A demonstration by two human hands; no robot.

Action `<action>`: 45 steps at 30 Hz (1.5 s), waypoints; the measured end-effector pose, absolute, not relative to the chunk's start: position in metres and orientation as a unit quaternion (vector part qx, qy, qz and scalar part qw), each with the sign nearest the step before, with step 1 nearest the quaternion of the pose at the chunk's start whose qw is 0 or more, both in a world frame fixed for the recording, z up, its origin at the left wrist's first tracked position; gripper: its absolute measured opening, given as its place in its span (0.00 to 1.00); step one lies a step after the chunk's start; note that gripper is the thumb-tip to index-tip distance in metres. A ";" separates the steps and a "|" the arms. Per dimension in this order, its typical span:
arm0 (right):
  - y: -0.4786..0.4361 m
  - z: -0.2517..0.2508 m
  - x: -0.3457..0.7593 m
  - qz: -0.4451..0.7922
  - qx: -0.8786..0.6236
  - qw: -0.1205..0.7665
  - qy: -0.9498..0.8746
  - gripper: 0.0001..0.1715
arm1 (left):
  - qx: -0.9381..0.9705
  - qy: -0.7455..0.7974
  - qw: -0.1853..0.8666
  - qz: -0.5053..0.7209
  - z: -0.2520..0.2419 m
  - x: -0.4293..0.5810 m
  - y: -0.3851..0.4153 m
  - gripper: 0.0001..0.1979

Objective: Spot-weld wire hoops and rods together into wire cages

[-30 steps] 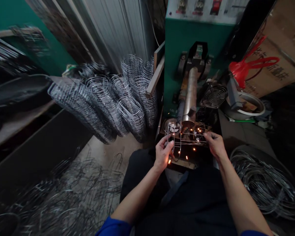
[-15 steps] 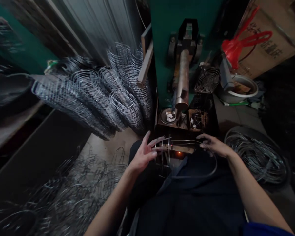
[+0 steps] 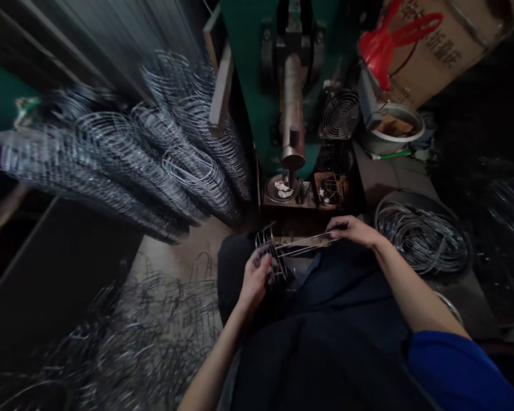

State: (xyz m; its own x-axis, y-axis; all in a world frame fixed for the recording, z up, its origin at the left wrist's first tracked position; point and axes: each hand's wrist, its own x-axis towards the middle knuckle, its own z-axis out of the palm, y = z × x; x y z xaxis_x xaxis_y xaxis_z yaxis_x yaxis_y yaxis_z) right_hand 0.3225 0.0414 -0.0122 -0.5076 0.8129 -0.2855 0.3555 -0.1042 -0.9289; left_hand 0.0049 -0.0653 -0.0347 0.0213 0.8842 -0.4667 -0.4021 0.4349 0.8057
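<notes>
Left hand (image 3: 259, 275): fingers closed around the left loops of the wire frame (image 3: 300, 250).
Right hand (image 3: 352, 230): fingers pinched together on its right end.
Frame's place: now drawn nearer, over the lap (image 3: 325, 331), clear of the welder arm (image 3: 293, 108).
Sparks: gone; welding seems paused for handling.

A cardboard box (image 3: 437, 71) printed with dark Chinese characters fills the upper right, knotted red plastic (image 3: 376, 54) in front of it. Below stands a metal bowl (image 3: 392, 144) with something brown inside, near a round fan guard (image 3: 340, 116). Ribbed metal sheeting (image 3: 124, 34) rises at upper left.
</notes>
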 end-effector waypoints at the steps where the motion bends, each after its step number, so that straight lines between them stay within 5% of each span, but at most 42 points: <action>1: 0.044 -0.002 0.321 0.589 -0.455 0.208 -0.635 0.26 | 0.249 0.504 0.667 0.490 -0.029 0.004 -0.054 0.34; 8: 0.068 0.022 0.320 0.531 -0.485 0.363 -0.592 0.35 | 0.299 0.390 0.701 0.517 -0.001 0.017 -0.019 0.45; 15: 0.089 0.014 0.315 0.444 -0.532 0.418 -0.587 0.33 | 0.258 0.403 0.669 0.568 -0.006 0.039 0.002 0.52; 45: 0.142 -0.010 0.313 0.451 -0.535 0.395 -0.595 0.38 | 0.292 0.402 0.639 0.588 -0.007 0.046 0.056 0.49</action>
State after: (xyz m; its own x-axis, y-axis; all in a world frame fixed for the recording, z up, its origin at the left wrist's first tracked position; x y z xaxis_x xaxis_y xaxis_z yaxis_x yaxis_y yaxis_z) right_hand 0.3129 0.1420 -0.0097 -0.1155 0.9932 -0.0127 0.2809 0.0204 -0.9595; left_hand 0.0456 0.0558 -0.0074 -0.0144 0.9853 -0.1700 -0.5171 0.1382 0.8447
